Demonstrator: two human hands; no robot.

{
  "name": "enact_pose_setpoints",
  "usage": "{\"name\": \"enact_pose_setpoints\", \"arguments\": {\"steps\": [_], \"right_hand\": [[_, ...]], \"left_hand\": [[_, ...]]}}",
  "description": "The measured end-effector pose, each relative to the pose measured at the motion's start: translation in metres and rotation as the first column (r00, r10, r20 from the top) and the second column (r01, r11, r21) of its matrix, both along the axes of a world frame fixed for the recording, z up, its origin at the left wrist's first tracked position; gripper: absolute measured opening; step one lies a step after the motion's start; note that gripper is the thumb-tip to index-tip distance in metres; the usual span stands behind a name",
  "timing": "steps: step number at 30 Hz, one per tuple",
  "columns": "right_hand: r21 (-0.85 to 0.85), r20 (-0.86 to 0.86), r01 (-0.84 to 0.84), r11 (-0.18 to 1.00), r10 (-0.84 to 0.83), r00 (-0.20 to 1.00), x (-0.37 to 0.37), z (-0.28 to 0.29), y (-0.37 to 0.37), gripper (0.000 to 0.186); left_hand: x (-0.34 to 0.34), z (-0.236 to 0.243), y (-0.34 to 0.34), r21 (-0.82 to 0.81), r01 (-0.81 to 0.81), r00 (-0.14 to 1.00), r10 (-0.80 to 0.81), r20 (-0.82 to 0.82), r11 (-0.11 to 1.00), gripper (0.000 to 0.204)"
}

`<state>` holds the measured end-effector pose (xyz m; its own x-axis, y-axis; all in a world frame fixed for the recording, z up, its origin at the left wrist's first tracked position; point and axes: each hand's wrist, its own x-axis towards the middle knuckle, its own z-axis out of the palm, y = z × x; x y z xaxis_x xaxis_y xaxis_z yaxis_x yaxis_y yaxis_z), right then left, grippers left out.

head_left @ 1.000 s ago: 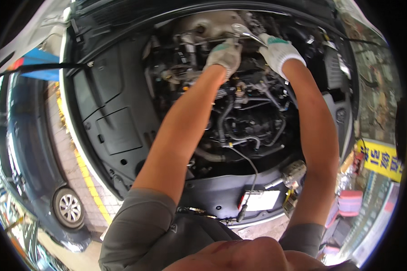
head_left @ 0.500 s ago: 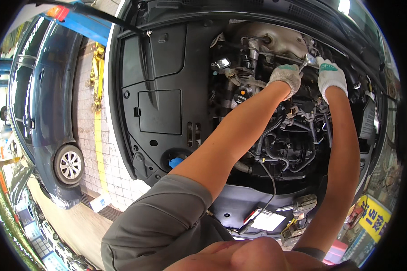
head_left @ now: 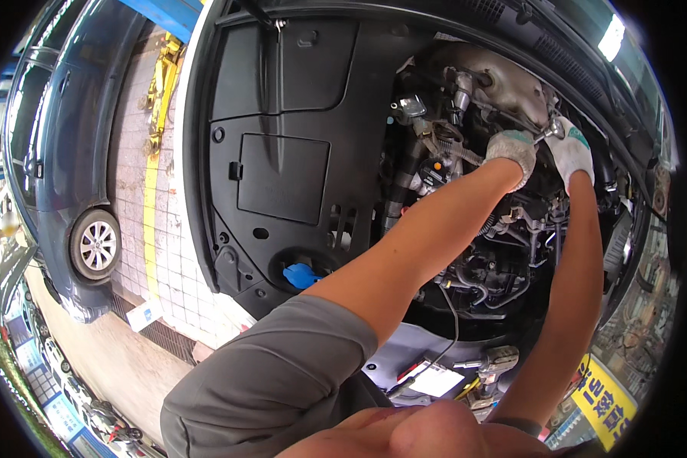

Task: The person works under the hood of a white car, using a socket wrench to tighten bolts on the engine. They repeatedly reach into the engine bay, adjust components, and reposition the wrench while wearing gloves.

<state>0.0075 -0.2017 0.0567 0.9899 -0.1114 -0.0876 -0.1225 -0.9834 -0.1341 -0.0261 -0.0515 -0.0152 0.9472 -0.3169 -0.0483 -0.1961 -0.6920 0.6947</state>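
My left hand (head_left: 511,153) grips a ratchet wrench (head_left: 554,131) near the heat shield (head_left: 516,82); my right hand (head_left: 572,153) is at its head, grasp indeterminable. I judge poor seating could cause slippage and hand injury.

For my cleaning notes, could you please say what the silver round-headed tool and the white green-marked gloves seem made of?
Silver round-headed tool: probably steel, polished, given bright, mirror-like highlights. White green-marked gloves: apparently knit fabric, matte, given soft, snug cuffs; fibre unclear.
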Motion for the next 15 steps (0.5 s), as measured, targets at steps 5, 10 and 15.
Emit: {"name": "enact_pose_setpoints", "arguments": {"steps": [5,10,15], "right_hand": [[0.090,0.188,0.146,0.985,-0.161,0.969,-0.013,0.020,0.035,0.032],[-0.065,0.105,0.134,0.989,-0.127,0.986,-0.020,0.029,0.046,0.038],[-0.219,0.213,0.001,0.976,0.047,0.976,-0.023,0.052,0.038,0.038]], "left_hand": [[-0.003,0.007,0.011,-0.115,-0.036,0.989,0.052,0.140,0.993,0.037],[-0.001,0.014,0.012,-0.014,0.051,0.999,-0.051,0.011,0.999,0.041],[0.002,0.005,0.009,-0.162,0.100,0.988,-0.078,0.132,0.982,0.048]]}}
